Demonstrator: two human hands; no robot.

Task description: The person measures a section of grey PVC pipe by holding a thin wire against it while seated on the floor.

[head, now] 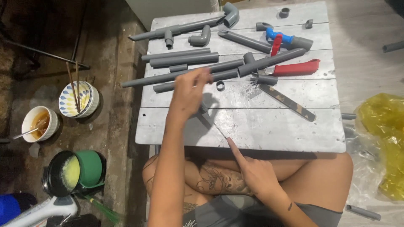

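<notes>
Grey metal-topped bench (294, 130) fills the frame centre, the person sitting cross-legged at its lower edge. Across its upper half lie many grey plastic pipes (181, 59), elbows and tee fittings, mostly laid left to right; some are already joined, such as the long pipe with an elbow (229, 14) at top centre and a blue-handled valve (280, 38) on a pipe stub at upper right, while others lie loose, so the work looks partway through, joining still open on several pieces. A red-handled pipe cutter (294, 68) lies right of centre, a flat hacksaw blade (287, 102) slanting below it, a small grey ring (220, 85) at centre. The thing in hand is a thin metal rod (215, 125), blurred, lying low over the bench near centre; its long axis runs diagonally from upper left to lower right, upper end at the left hand (189, 94), lower end at the right hand (252, 172). Left hand is raised over the pipes, fingers curled, seemingly pinching the rod's upper end plus a small grey piece, hard to tell. Right hand has its index finger stretched out touching the rod's lower tip, other fingers folded. Floor at left: patterned bowls with chopsticks (78, 98), soup bowl (40, 124), green pot (75, 172). Yellow plastic bag (381, 138) at right edge.
</notes>
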